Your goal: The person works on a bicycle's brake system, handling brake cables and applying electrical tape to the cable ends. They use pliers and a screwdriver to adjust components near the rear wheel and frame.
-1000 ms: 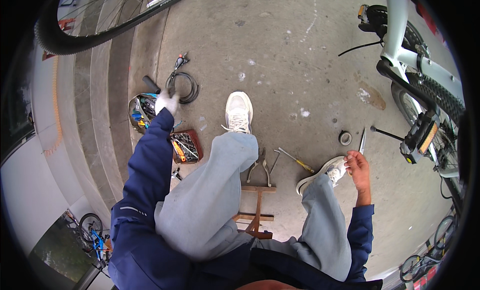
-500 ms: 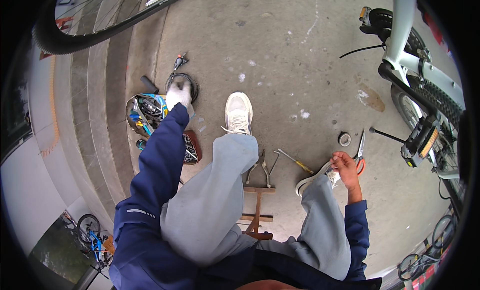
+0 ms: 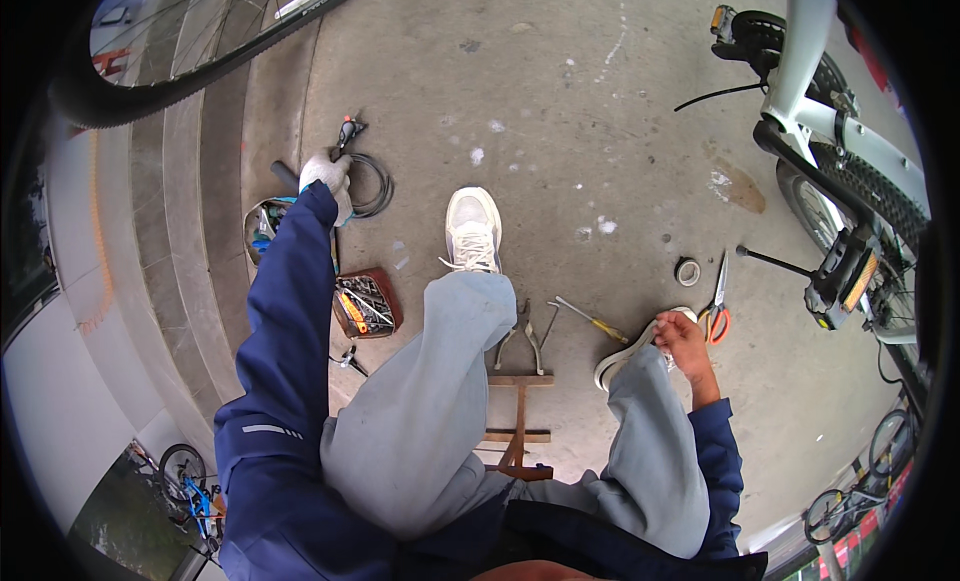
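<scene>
My left hand [image 3: 326, 176], in a pale work glove, reaches down at the upper left. Its fingertips are by a black brake lever [image 3: 350, 131] and a coil of black cable [image 3: 378, 186]; the fingers are mostly hidden, so I cannot tell whether they grip anything. Just below it, partly covered by my sleeve, sits a bag of tools [image 3: 262, 223]. My bare right hand [image 3: 680, 343] hovers over my right shoe [image 3: 622, 363] with its fingers curled together; anything inside is hidden. Orange-handled scissors [image 3: 718, 316] lie on the floor just beside it.
A reddish-brown box of small metal parts [image 3: 370, 306] stands left of my knee. Pliers [image 3: 520, 346], a yellow-handled screwdriver [image 3: 605, 329] and a tape roll [image 3: 688, 272] lie on the concrete. A white bicycle [image 3: 800, 111] stands at right; steps [image 3: 222, 181] run along the left.
My left hand has moved left off the cable coil toward the brake lever's side, leaving the coil in sight. My sleeve has swung left, baring the box of parts. My right hand has dipped slightly.
</scene>
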The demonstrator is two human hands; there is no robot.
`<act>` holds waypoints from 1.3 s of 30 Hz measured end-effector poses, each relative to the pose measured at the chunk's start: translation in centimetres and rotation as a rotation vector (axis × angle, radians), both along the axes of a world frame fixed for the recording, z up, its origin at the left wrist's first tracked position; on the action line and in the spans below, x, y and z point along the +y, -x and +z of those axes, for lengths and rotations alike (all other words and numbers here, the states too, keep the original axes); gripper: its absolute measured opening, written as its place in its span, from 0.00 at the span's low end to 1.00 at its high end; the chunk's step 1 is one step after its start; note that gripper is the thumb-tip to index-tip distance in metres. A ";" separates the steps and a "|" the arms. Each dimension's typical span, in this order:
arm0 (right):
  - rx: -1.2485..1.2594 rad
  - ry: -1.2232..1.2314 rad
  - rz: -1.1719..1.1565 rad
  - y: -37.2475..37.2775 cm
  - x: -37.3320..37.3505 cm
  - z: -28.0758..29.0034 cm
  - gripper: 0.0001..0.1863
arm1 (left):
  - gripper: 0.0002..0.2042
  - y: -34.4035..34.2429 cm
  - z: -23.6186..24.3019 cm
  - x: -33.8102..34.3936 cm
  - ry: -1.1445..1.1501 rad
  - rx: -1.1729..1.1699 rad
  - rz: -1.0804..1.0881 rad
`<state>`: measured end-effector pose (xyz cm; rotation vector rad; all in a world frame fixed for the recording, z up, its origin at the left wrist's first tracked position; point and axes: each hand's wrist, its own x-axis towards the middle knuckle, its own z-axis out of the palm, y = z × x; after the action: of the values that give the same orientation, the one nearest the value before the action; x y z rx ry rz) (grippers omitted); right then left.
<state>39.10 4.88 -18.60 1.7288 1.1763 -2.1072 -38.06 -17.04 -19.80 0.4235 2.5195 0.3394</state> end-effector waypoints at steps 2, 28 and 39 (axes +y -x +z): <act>0.045 -0.026 0.041 0.9 -0.6 0.0 0.12 | 0.21 -1.1 0.8 0.3 -0.092 -0.147 0.109; 0.757 -0.646 0.492 19.8 -1.1 42.4 0.22 | 0.18 -32.3 38.4 -1.9 -1.176 -0.688 0.088; 0.805 -1.234 0.411 22.8 -11.6 55.0 0.19 | 0.15 -34.8 41.9 -10.9 -1.389 -0.587 0.260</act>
<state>16.27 -6.72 36.36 0.5221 3.1489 -1.8654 -3.29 -27.95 22.07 0.3776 1.4141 1.9723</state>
